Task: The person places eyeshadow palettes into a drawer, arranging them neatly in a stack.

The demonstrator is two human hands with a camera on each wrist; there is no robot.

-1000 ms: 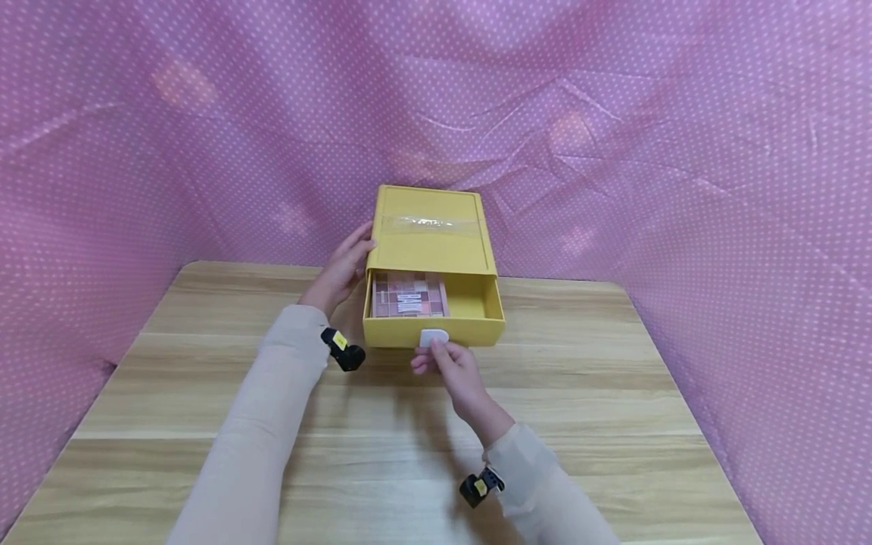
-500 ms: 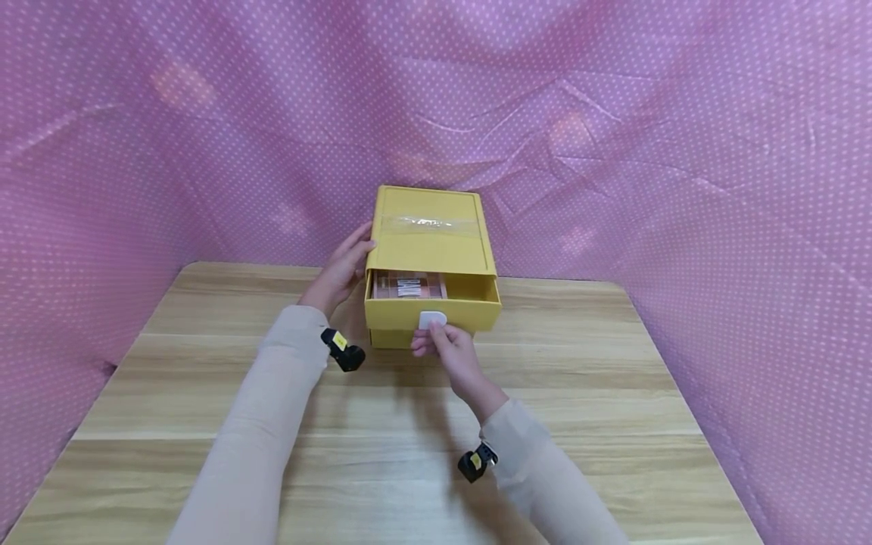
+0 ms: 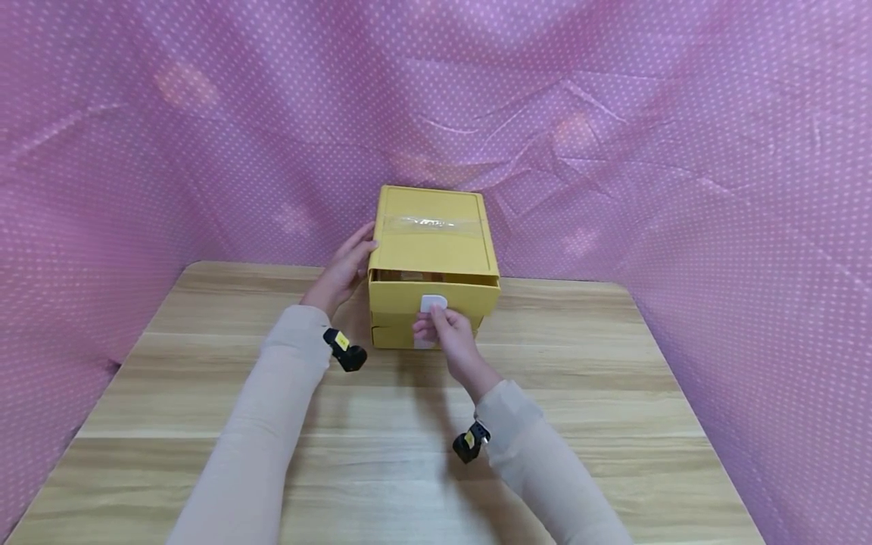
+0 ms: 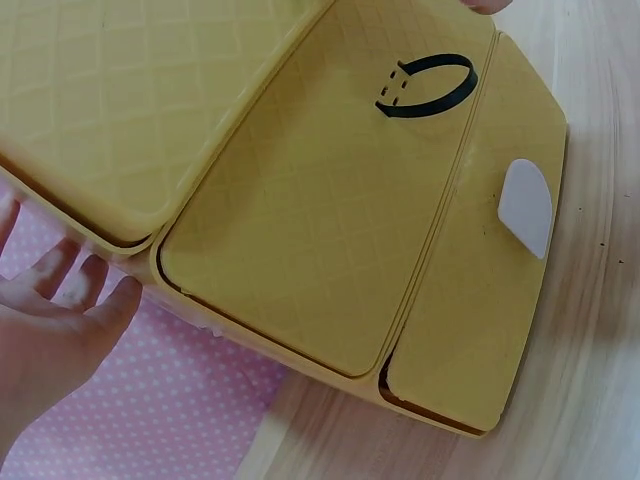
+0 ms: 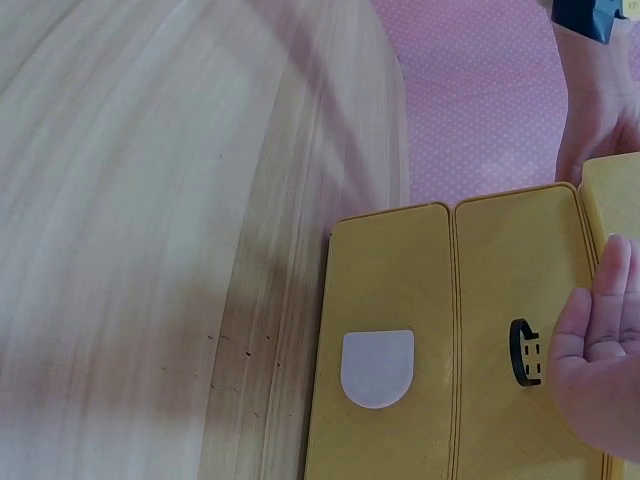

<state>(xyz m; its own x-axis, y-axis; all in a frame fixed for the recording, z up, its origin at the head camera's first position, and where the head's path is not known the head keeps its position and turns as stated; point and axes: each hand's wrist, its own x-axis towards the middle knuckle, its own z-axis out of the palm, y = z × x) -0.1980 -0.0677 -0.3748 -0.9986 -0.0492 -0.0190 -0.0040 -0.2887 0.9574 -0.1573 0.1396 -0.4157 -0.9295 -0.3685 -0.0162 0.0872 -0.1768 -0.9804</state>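
Note:
A yellow drawer unit with a strip of clear tape on top stands at the back of the table. Its top drawer sticks out slightly, leaving a narrow gap in which a sliver of a pinkish printed item shows. My right hand pinches that drawer's white tab handle, thumb on the tab and the other fingers below it. My left hand rests against the unit's left side, its fingers spread along the wall in the left wrist view.
Below, the middle drawer has a black loop handle and the bottom drawer a white tab; both sit in the unit. A pink dotted curtain surrounds the wooden table.
My right hand has pushed the top drawer back into the unit, so the printed item has almost gone from sight under the top. My left hand has stayed in place.

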